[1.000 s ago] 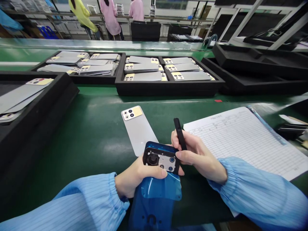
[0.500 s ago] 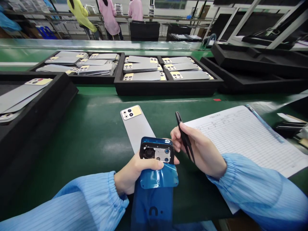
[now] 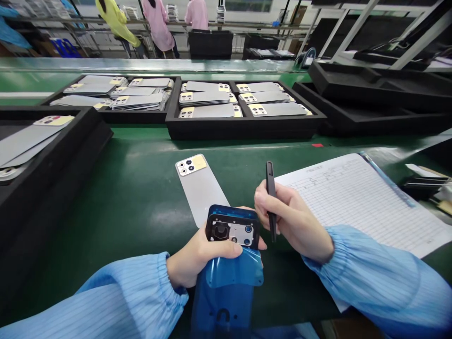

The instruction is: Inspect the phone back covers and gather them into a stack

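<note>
My left hand [image 3: 201, 252] grips a dark phone back cover [image 3: 215, 231] at its camera end, thumb across the front. A blue film [image 3: 233, 270] hangs folded down from the cover, and its lower part drops toward the bottom edge. My right hand [image 3: 289, 214] is closed around black tweezers [image 3: 270, 188], held nearly upright just right of the cover, tips down. Behind my left hand a silver back panel [image 3: 205, 188] with a camera block lies on the green table [image 3: 141, 188], partly covered by the held piece.
Black trays [image 3: 243, 128] of silver panels stand across the back, another tray [image 3: 52, 174] at the left. Stacked black trays [image 3: 374, 89] are at the back right. A lined paper form [image 3: 346, 197] lies under my right arm. People stand in the far background.
The tweezers have turned from slanted to nearly upright in my right hand. The held cover has moved slightly down and right, and the folded film has shifted lower with it.
</note>
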Demonstrator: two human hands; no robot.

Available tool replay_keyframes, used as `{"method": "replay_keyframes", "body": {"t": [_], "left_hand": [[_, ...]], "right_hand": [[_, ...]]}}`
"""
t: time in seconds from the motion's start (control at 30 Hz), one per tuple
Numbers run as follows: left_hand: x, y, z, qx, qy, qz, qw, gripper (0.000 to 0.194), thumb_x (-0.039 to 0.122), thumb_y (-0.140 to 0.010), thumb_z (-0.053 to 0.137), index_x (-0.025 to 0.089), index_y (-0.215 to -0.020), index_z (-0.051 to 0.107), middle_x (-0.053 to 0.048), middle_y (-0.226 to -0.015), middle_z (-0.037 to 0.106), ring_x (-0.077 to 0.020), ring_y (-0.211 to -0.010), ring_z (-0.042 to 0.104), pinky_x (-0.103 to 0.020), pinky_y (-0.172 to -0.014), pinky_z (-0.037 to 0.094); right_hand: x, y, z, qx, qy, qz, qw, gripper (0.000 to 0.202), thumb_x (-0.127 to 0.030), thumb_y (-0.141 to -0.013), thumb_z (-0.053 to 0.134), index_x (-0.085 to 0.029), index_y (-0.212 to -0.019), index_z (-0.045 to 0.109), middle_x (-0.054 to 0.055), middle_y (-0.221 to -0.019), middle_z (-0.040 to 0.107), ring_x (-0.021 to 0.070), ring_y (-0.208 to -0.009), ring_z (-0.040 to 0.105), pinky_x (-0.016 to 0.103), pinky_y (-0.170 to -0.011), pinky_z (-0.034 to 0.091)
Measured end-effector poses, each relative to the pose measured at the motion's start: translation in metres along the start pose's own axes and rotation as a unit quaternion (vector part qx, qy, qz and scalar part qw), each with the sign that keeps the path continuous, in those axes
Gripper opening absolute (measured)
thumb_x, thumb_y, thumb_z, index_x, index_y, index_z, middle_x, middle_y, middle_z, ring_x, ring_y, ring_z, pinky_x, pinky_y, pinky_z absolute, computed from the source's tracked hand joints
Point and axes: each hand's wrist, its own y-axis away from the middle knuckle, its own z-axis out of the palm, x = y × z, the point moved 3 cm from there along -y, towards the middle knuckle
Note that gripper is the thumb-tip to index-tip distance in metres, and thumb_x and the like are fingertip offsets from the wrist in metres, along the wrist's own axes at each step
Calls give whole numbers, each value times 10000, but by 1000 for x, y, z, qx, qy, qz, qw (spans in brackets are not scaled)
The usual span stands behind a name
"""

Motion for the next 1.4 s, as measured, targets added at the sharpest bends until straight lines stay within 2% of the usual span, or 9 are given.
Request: {"method": "replay_keyframes", "body": {"t": [0.17, 0.33, 0.5, 0.63, 0.73, 0.87, 1.03, 1.27, 1.4], "left_hand": [[-1, 3, 3, -16, -21, 2, 1000, 432, 138, -761, 572, 172, -1186, 504, -88, -914, 647, -214, -778, 638, -360, -735, 510], [0, 5, 4, -11, 0, 70, 997, 370, 110, -777, 569, 198, -1134, 532, -58, -942, 635, -188, -818, 635, -368, -798, 510], [1, 4, 3, 15, -9, 107, 994, 240, 123, -805, 547, 156, -1033, 614, -79, -931, 666, -214, -873, 644, -346, -797, 525], [1, 4, 2, 18, -27, 126, 992, 399, 129, -803, 553, 205, -1193, 515, -101, -1113, 616, -237, -923, 636, -312, -749, 531], [0, 5, 3, 25, -41, 124, 991, 483, 143, -805, 554, 227, -1266, 437, -110, -1189, 574, -249, -962, 621, -314, -761, 523], [3, 5, 6, 13, -73, 130, 989, 502, 183, -802, 564, 236, -1280, 419, -110, -1245, 537, -271, -1012, 595, -358, -832, 501], [8, 5, 6, 34, -129, 152, 979, 461, 195, -780, 590, 211, -1229, 487, -90, -1272, 521, -285, -1164, 486, -382, -986, 399], [7, 6, 6, 26, -129, 156, 979, 430, 168, -791, 570, 224, -1212, 507, -77, -1264, 528, -271, -1170, 481, -382, -1005, 379], [5, 5, 6, 19, -115, 136, 984, 416, 183, -800, 563, 227, -1210, 507, -81, -1265, 527, -274, -1139, 509, -384, -967, 418]], "right_hand": [[-4, 5, 0, -56, 37, -29, 997, 200, -291, -816, 577, -192, -744, 419, -80, -542, 375, 47, -425, 351, 174, -397, 289], [-5, 9, 4, -94, 79, -42, 991, 198, -197, -793, 544, -209, -722, 360, -81, -551, 354, 85, -471, 474, 204, -448, 370], [-4, 12, 12, -96, 86, -17, 992, 266, -167, -754, 595, -220, -744, 335, -125, -457, 303, 62, -405, 386, 187, -430, 361], [-3, 14, 16, -98, 27, 30, 994, 282, -154, -756, 621, -219, -770, 347, -142, -436, 338, 35, -355, 368, 144, -368, 322], [-2, 13, 17, -91, 24, 50, 994, 294, -184, -742, 653, -213, -737, 361, -130, -446, 384, 22, -316, 339, 136, -301, 259], [-1, 12, 17, -91, 47, 50, 994, 290, -217, -745, 661, -207, -717, 372, -105, -473, 442, 29, -317, 377, 137, -276, 259], [1, 12, 17, -79, 56, 50, 994, 306, -235, -747, 663, -208, -705, 361, -113, -454, 410, 29, -303, 376, 131, -267, 253], [3, 14, 16, -73, 56, 42, 995, 286, -206, -753, 653, -206, -713, 370, -117, -461, 421, 21, -298, 386, 120, -276, 267], [3, 14, 16, -71, 58, 41, 995, 267, -178, -758, 642, -203, -712, 380, -118, -458, 425, 18, -302, 388, 115, -280, 277]]}}
